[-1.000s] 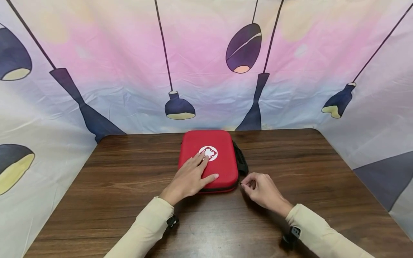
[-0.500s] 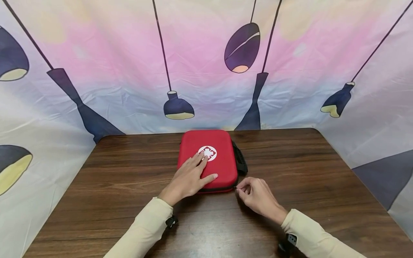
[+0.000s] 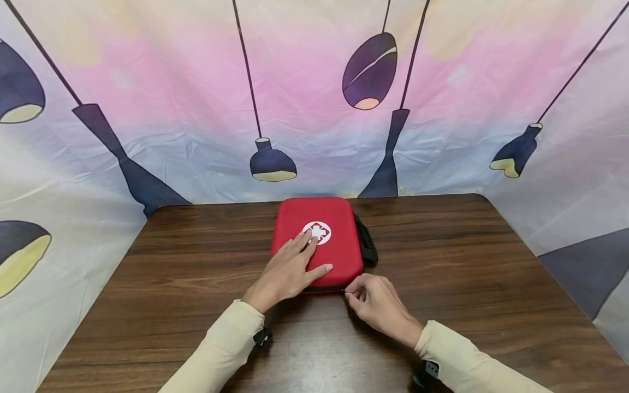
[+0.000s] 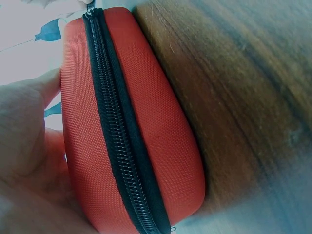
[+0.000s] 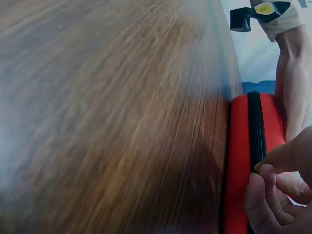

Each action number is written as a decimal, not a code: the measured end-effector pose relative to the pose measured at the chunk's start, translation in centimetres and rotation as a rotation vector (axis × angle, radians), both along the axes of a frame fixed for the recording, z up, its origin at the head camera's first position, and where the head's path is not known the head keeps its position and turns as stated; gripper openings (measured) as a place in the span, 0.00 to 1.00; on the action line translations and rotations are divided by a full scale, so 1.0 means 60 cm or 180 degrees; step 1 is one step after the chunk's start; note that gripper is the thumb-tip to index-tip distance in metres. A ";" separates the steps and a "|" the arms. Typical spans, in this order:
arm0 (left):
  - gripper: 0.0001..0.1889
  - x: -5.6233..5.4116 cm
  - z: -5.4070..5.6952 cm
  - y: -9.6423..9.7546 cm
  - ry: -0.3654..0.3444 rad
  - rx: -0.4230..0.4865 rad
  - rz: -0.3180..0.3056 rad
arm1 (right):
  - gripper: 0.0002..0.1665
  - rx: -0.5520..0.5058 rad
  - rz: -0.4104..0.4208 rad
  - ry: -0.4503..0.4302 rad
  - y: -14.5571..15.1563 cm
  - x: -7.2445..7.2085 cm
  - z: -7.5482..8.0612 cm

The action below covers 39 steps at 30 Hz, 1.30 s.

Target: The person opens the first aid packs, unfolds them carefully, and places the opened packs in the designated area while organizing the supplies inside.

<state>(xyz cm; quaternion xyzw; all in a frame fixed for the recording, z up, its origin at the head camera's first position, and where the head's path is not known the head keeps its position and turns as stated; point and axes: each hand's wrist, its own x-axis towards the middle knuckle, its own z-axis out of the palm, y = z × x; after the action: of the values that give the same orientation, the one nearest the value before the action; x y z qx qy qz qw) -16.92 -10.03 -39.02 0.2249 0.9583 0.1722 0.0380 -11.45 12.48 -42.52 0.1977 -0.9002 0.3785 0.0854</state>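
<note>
A red zippered first-aid case [image 3: 339, 240] with a white emblem lies flat near the table's far edge. My left hand [image 3: 290, 267] rests on its lid with fingers spread, fingertips over the emblem. At the case's near right corner, my right hand [image 3: 380, 303] pinches a small zipper pull between thumb and forefinger. In the left wrist view the black zipper [image 4: 117, 126] runs along the near side, its teeth meshed, with the slider [image 4: 90, 9] at the far end. The right wrist view has the right fingertips [image 5: 261, 168] on the zipper band; the pull is mostly hidden there.
A black carry handle [image 3: 366, 240] sticks out from the case's right side. The dark wood-grain table [image 3: 196, 262] spreads around the case. Behind it hangs a cloth backdrop [image 3: 196, 82] printed with lamps. Both wrists wear black camera mounts.
My right hand has moved left and toward the near side, drawing the zipper pull around the case's near right corner. The left hand has stayed on the lid.
</note>
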 end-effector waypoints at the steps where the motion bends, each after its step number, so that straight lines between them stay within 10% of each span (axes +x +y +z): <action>1: 0.43 0.000 0.000 0.000 0.0005 -0.0004 -0.0002 | 0.09 0.0017 0.0015 0.0018 -0.004 0.000 0.000; 19: 0.41 0.009 0.010 -0.009 0.0096 -0.0027 -0.0006 | 0.09 0.0400 0.0155 0.0751 -0.002 -0.010 -0.003; 39: 0.38 0.022 0.014 -0.019 0.0139 -0.0172 -0.0107 | 0.06 0.0566 -0.0138 0.0721 0.055 -0.078 0.001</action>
<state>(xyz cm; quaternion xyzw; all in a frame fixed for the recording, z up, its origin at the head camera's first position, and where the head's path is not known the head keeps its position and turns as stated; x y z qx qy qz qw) -15.60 -11.18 -38.15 0.2436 0.9593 0.1406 0.0261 -16.12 15.81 -42.44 0.2265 -0.9188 0.2706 0.1768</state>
